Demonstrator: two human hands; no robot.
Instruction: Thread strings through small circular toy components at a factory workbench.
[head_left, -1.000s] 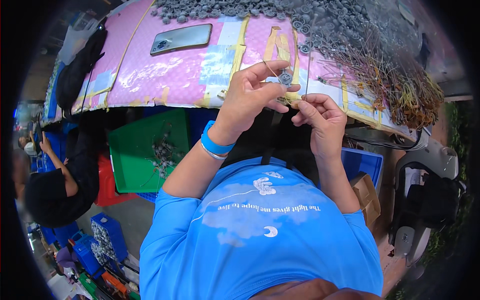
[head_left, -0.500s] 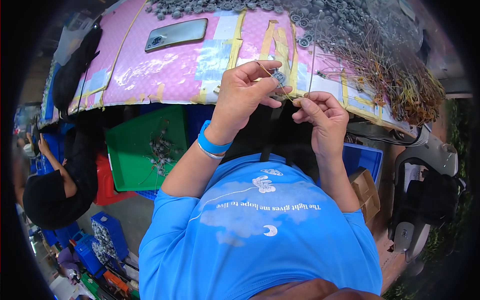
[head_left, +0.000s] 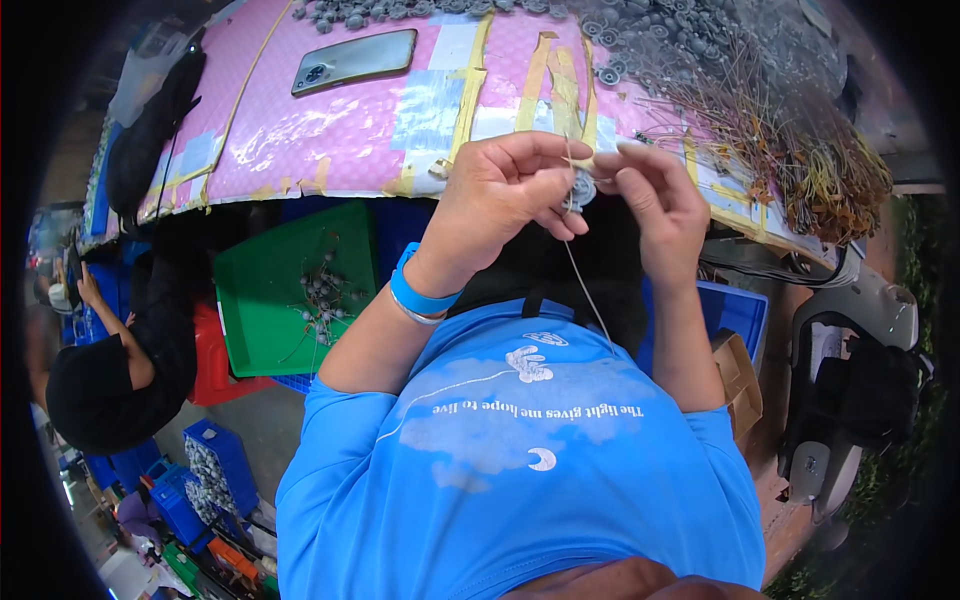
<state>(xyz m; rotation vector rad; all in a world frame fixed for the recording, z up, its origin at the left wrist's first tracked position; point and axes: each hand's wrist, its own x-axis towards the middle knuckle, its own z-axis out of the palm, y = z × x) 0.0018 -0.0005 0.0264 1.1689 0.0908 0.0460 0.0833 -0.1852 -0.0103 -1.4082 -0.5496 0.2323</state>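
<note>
Head view: your left hand point(head_left: 515, 185) is pinching a grey round part point(head_left: 582, 187) between thumb and fingers, just off the near edge of the pink-covered surface point(head_left: 270, 145). Your right hand point(head_left: 662, 200) is hovering right beside it, fingers curling; can't tell whether they're touching the part or gripping anything. Thin wire point(head_left: 582, 280) is hanging below the left fingers and ending in front of your shirt point(head_left: 600, 500).

Handling, my read: part is looking like light, rigid moulded plastic, probably not fragile, maybe a bit slick. Best hold is likely the rim, thumb against fingertip, keeping the face uncovered. Wire is looking thin and springy, likely to kink; you'd be better off holding it close to the part, since the free length is swinging loose.

Containers: green tray point(head_left: 243, 290) is sitting below the surface on your left, holding a small cluster of grey pieces with wires point(head_left: 325, 295). Farther left and lower, a blue bin point(head_left: 232, 458) is holding lots of small grey pieces point(head_left: 203, 487). On your right, a blue container point(head_left: 738, 312) is partly hiding behind your forearm, with an open cardboard box point(head_left: 738, 385) sitting beside it; can't make out contents of either.
</note>
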